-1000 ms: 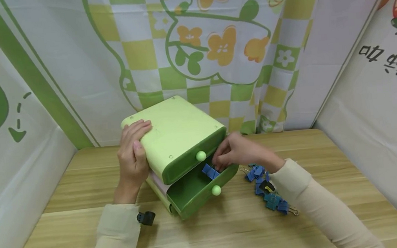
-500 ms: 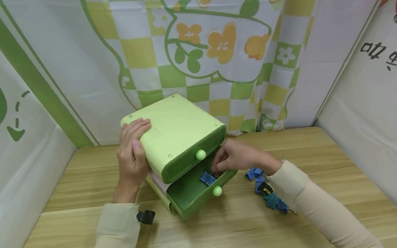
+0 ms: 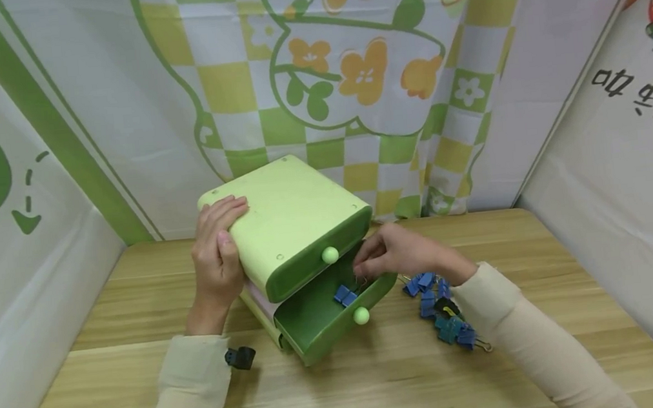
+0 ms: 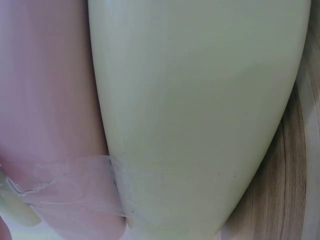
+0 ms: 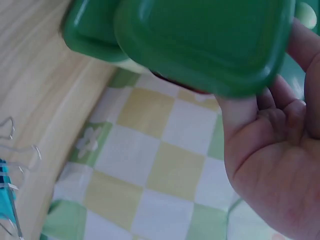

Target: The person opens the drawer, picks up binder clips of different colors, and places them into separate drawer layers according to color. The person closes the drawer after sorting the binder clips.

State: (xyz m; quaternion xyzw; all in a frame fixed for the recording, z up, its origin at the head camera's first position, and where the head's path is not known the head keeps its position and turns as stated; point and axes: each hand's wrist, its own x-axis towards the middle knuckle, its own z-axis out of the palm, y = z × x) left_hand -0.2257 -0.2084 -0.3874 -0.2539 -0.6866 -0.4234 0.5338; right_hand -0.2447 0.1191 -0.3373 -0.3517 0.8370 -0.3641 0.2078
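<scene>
While our left grip (image 3: 218, 249) clasps the cabinet (image 3: 295, 213), our right grip (image 3: 396, 250), nearly closed, apparently pinches the clip (image 3: 345, 295) just below it, whose thin wire (image 3: 361, 282) could slip.

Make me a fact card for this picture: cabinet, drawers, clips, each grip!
Cabinet: stacked, pale green and pink, on the wooden table
Top drawer: closed
Drawer below: pulled out
Binder clip inside it: blue
Binder clips outside: cluster right of the cabinet, mostly blue, some teal
Left-hand grip: rests over the cabinet's top edge and side
Right-hand grip: at the open drawer, beside the inside clip; holding it or not, unclear
</scene>
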